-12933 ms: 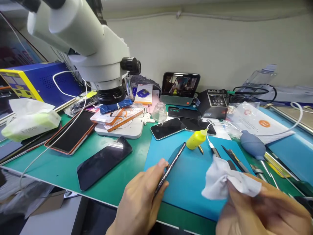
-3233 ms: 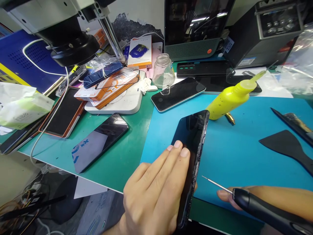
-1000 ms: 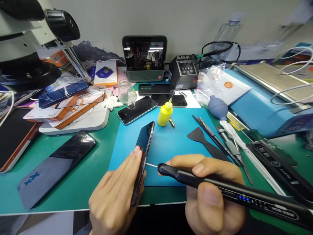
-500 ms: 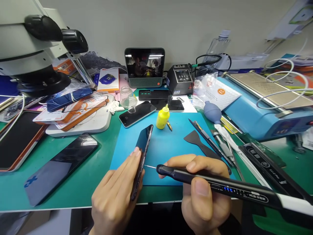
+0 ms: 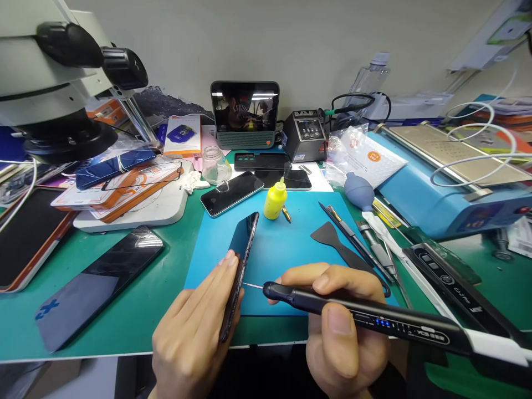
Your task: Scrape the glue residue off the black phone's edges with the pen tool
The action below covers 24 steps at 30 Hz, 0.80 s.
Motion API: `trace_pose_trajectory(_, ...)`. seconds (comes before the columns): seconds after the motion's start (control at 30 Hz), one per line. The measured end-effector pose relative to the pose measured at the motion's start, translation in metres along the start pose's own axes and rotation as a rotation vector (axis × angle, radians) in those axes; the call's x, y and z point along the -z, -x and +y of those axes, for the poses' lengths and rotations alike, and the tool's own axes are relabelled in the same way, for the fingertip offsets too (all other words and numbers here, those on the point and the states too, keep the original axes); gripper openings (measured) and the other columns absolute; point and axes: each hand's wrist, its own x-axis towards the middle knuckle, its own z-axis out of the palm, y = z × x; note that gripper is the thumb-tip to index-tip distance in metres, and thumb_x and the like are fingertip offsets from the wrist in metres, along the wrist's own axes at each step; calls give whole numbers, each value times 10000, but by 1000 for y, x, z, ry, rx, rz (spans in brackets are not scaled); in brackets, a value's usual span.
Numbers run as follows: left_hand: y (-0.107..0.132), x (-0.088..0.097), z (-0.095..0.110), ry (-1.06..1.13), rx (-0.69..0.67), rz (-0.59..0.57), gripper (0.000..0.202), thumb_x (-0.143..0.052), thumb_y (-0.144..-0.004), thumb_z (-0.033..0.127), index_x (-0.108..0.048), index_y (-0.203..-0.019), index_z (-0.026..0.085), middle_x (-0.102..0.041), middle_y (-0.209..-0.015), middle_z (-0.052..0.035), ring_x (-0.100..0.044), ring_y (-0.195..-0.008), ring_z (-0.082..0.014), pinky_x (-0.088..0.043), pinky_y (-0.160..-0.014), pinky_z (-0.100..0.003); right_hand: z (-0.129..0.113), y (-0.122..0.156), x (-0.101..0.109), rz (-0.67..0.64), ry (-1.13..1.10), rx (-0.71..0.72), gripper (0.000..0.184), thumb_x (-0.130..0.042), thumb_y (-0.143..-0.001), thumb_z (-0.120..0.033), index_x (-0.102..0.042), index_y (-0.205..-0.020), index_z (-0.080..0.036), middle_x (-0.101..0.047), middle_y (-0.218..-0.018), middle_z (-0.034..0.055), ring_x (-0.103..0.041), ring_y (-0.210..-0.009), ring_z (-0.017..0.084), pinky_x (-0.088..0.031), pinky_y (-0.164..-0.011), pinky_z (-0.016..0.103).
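My left hand (image 5: 199, 321) grips a dark phone (image 5: 245, 238) tilted up on its long edge, with the fingers flat along one face and the thumb side hidden behind it. In my right hand (image 5: 344, 327) is a black pen-shaped power tool (image 5: 369, 316) with small blue lights and a white tail end. Its thin metal needle tip (image 5: 252, 286) points left and reaches the phone's side edge; whether it touches I cannot tell. Under both lies a blue mat (image 5: 286, 249). Just beyond the phone stands a yellow dropper bottle (image 5: 275, 200).
A microscope (image 5: 62, 83) overhangs the left side, above stacked boxes (image 5: 124, 194). Another phone (image 5: 103, 282) lies at left. On the right are a black scraper (image 5: 332, 238), a grey air blower (image 5: 358, 191) and a blue heating plate machine (image 5: 453, 194). A small display (image 5: 245, 111) stands behind.
The whole view has shifted very slightly left. Both hands keep their hold, and the needle tip remains at the phone's edge.
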Motion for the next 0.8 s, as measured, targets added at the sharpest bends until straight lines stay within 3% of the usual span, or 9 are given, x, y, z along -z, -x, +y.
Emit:
trace_pose_trajectory(0.33, 1, 0, -1, 6, 10, 8, 427, -712, -1080, 37, -666, -1502, -7, -846, -1331, -201, -866, -1137, -246, -561, -856, -321, -1, -1, 0, -2, 26, -1, 77, -415, -1201, -190, -467, -1178, -138, -640, -1015, 72, -733, -939, 147, -673, -715, 198)
trace_pose_trajectory(0.63, -1, 0, 0, 23, -3, 27, 380, -721, -1069, 27, -684, -1441, -42, -836, -1332, -236, -849, -1217, -259, -580, -875, -327, -5, -13, -5, 27, 34, 14, 117, -357, -1160, -178, -446, -1108, -122, -644, -930, 54, -693, -733, 129, -649, -636, 218)
trace_pose_trajectory(0.8, -4, -1, 1, 12, 14, 15, 345, -684, -1099, 47, -685, -1437, -24, -839, -1334, -215, -842, -1242, -240, -590, -887, -319, -2, -11, -9, 70, 24, 6, 111, -359, -1140, -158, -460, -1114, -120, -652, -931, 60, -691, -729, 138, -653, -625, 236)
